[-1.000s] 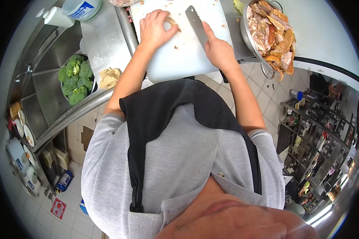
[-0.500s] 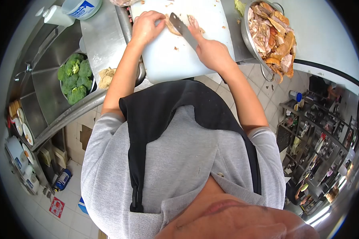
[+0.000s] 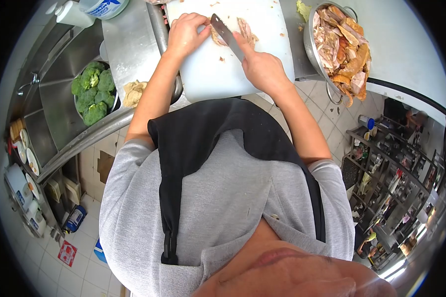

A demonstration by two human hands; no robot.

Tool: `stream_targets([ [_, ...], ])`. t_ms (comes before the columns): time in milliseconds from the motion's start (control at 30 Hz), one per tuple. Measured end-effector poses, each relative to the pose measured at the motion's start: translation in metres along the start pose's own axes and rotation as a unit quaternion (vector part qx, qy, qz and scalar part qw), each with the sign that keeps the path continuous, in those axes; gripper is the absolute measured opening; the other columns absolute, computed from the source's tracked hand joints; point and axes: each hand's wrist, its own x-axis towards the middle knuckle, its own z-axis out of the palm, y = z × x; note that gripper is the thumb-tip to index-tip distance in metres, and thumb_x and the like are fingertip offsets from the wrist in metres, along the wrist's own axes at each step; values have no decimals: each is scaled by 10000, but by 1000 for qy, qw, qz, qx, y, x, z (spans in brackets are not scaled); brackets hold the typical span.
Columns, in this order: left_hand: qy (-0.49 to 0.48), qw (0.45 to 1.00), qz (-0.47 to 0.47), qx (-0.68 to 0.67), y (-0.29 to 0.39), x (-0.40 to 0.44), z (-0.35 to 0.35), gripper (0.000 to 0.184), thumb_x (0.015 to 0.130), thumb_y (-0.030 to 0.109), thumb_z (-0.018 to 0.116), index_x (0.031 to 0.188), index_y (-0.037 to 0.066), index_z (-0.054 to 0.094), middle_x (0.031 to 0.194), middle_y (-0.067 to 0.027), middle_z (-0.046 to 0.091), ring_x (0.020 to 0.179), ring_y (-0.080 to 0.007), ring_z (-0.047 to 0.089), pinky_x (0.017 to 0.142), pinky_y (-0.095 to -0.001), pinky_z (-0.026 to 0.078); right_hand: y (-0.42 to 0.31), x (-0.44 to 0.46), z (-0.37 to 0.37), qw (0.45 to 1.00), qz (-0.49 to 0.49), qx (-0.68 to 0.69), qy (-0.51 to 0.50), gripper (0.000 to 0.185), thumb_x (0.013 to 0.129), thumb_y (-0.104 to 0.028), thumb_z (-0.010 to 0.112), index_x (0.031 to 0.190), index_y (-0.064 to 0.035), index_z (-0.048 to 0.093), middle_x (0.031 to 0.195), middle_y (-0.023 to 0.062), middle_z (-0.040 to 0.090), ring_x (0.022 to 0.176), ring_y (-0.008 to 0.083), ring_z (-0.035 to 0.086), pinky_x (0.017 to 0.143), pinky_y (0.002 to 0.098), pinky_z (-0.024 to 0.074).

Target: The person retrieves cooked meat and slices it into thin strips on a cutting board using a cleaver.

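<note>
My right hand [image 3: 263, 67] is closed round the handle of a kitchen knife [image 3: 225, 33], its index finger stretched along the blade. The blade lies slantwise over a small piece of cooked meat [image 3: 217, 37] on the white cutting board [image 3: 208, 74]. My left hand [image 3: 187, 33] has its fingers bent and its thumb in, at the left edge of that piece. The fingertips seem to hold it, though the contact is partly hidden. Another shredded piece of meat [image 3: 248, 30] rests just right of the blade, by my right index finger.
A metal colander-like bowl [image 3: 308, 42] heaped with cooked meat [image 3: 349, 49] stands right of the board. Left are a steel sink [image 3: 54, 99], a bowl of broccoli [image 3: 94, 94] and a pale lump [image 3: 134, 94] near my left forearm. A plastic tub [image 3: 104, 7] stands at top left.
The view has shifted slightly, moving the board and bowl a little rightward. The knife stays over the meat, and more of the shredded piece at its right shows. Both hands keep nearly the same pose.
</note>
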Motion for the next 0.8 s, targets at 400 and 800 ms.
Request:
stream_targets([
  [400,18,1000,-9,0,2,-12,-4,181,861,236,750,1018,147,764,1070,-23,734,1076,-277,654,958,-436,481,13,38,8,996,13,2,85,743,954,-148,558,1634,-271,283,840,207,733,795,403,712,805,516,557],
  [800,20,999,47,1,18,-25,7,191,841,282,793,999,182,754,1026,5,720,1045,-232,652,915,-421,457,10,-13,-7,998,48,31,37,714,956,-147,565,1619,-231,316,763,204,716,720,406,703,736,516,560],
])
